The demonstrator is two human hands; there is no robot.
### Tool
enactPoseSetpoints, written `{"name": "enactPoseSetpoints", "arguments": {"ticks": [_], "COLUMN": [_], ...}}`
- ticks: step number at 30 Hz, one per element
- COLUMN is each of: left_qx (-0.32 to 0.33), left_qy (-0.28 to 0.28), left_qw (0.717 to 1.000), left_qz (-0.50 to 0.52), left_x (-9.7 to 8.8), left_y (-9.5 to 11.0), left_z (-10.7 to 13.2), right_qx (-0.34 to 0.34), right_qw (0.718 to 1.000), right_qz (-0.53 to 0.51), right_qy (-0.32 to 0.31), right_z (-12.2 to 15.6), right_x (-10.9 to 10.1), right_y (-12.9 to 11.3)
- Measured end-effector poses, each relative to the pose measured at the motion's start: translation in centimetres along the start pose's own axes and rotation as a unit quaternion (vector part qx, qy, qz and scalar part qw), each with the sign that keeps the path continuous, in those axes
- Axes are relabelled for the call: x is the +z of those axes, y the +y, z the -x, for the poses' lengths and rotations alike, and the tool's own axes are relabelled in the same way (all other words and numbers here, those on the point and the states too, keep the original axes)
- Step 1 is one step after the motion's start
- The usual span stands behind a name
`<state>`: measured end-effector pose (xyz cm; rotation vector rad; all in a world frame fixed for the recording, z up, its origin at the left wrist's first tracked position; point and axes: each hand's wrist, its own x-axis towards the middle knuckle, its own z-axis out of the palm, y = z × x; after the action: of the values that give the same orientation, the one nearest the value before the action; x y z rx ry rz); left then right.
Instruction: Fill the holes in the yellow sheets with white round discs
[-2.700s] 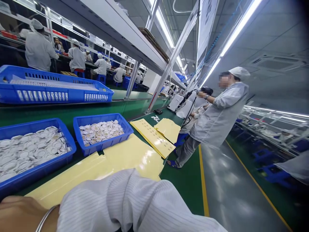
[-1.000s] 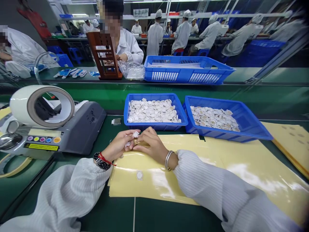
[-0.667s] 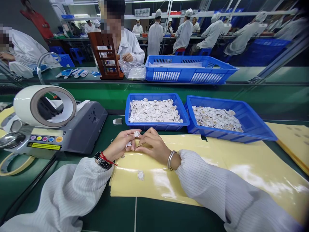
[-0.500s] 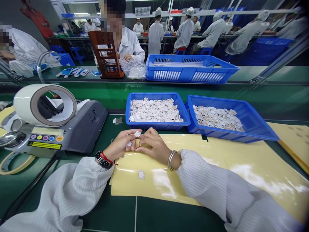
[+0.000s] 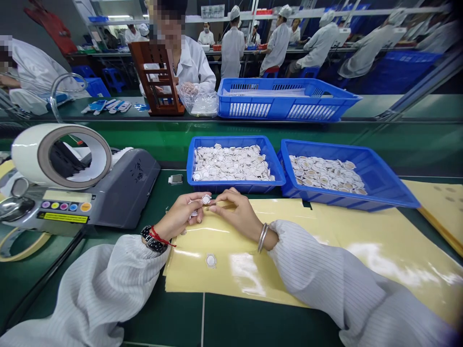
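Pinched between the thumb and forefinger of my left hand [image 5: 181,212] is a small round white disc [image 5: 206,199] with a dark ring. At least one more white disc [image 5: 194,212] is tucked in the same hand's curled fingers. Close to the pinched disc's right edge, my right hand [image 5: 238,210] has its thumb and forefinger nearly together; what lies between them is too small to make out. Below both hands, a single disc [image 5: 211,260] lies flat on a glossy yellow sheet [image 5: 195,282].
Behind my hands stand a blue tray [image 5: 235,186] full of white discs and a second blue tray [image 5: 387,185] partly filled with discs. A grey tape dispenser [image 5: 125,197] with a large white roll [image 5: 25,156] sits left. Beyond are a blue basket [image 5: 246,111] and a co-worker [image 5: 198,62].
My right hand has shifted slightly right and up, and its fingers have drawn together near the disc's edge. My left hand keeps hold of the disc in nearly the same place.
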<state>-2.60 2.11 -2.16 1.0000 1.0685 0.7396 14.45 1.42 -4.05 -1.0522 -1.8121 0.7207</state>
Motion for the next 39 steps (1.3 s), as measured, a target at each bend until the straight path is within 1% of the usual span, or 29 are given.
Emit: {"name": "enactPoseSetpoints", "arguments": {"ticks": [2, 3, 5, 13, 22, 26, 39], "left_qx": [0.001, -0.001, -0.006, -0.002, -0.011, -0.015, -0.002], "left_qy": [0.002, 0.004, 0.008, 0.006, 0.02, 0.024, 0.01], "left_qw": [1.0, 1.0, 0.999, 0.997, 0.994, 0.994, 0.992], "left_qz": [-0.019, -0.026, -0.041, -0.077, -0.102, -0.105, -0.124], "left_x": [0.1, 0.2, 0.4, 0.6, 1.0, 1.1, 0.9], "left_y": [0.0, 0.0, 0.2, 0.3, 0.7, 0.8, 0.6], "left_z": [0.1, 0.2, 0.3, 0.6, 0.7, 0.7, 0.6], "right_qx": [0.085, 0.112, 0.137, 0.146, 0.141, 0.142, 0.144], "right_qw": [0.996, 0.993, 0.99, 0.989, 0.987, 0.987, 0.986], "right_qz": [-0.007, -0.011, -0.011, 0.037, 0.074, 0.071, 0.082], "right_qy": [0.023, 0.026, 0.022, -0.005, -0.01, -0.006, 0.001], "right_z": [-0.2, -0.2, -0.3, -0.5, -0.5, -0.4, -0.4], "right_x": [-0.1, -0.1, 0.0, 0.4, 0.6, 0.7, 0.7], "right_y": [0.2, 0.4, 0.6, 0.2, 0.2, 0.1, 0.1]}}
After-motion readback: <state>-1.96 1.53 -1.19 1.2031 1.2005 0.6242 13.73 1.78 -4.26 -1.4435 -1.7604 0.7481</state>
